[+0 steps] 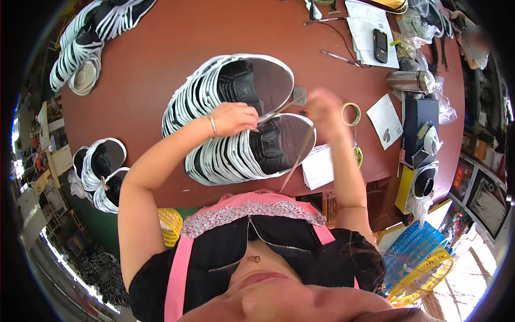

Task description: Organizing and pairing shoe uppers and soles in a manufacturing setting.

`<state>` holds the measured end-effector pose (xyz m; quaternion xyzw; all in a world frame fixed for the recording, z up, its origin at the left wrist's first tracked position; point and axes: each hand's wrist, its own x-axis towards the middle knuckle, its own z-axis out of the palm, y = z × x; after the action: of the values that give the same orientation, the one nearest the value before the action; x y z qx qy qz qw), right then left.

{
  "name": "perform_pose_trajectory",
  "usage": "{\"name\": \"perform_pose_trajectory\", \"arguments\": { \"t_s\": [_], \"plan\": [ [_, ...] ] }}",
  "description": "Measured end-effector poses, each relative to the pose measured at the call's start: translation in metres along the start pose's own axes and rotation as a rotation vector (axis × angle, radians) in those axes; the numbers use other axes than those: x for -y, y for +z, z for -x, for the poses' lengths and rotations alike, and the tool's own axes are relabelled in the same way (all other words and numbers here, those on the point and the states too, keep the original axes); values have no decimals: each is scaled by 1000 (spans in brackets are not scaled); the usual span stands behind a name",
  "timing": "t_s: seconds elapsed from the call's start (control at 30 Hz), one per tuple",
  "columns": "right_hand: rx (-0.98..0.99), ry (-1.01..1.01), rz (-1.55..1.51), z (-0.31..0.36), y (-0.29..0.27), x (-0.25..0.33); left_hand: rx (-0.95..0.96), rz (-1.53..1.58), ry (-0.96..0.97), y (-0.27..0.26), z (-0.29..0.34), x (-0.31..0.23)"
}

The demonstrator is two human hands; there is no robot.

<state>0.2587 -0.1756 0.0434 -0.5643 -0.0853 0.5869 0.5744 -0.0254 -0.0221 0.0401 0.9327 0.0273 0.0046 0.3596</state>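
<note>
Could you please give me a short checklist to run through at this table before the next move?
1. Left hand at the stacks: ok, it is where the far stack and near stack meet.
2. Right hand gripping the strip: cannot tell, its fingers are blurred.
3. Stacks laid alike: ok, side by side, rounded ends to the right.
4. Strip clear of the near stack: not ok, it crosses the rounded end.
5. Tape apart from both stacks: ok, it lies to their right.
</note>
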Motion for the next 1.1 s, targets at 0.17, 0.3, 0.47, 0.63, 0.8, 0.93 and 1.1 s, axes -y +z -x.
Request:
{"name": "perform_pose_trajectory", "arguments": {
  "t_s": [0.17, 0.3, 0.47, 0.63, 0.8, 0.93, 1.1],
  "plan": [
    [13, -275, -263, -60, -29, 76, 86, -90, 18, -6, -8, 2],
    [73, -514, 360, -92, 72, 82, 34, -308, 357, -13, -18, 15],
    [98, -607, 1157, -91, 118, 14, 5, -44, 102, -16, -7, 13],
    [-139, -931, 1103, 16, 111, -38, -107, 89, 12, -10, -3, 12],
    [35, -562, 893, 37, 102, -94, -95, 142, 25, -8, -8, 18],
    [-4, -500, 650, 40, 99, -96, -44, 168, 67, -13, -5, 17],
    [-176, -561, 680, 23, 94, -113, -220, -53, 74, 1, 5, 9]
  ]
}}
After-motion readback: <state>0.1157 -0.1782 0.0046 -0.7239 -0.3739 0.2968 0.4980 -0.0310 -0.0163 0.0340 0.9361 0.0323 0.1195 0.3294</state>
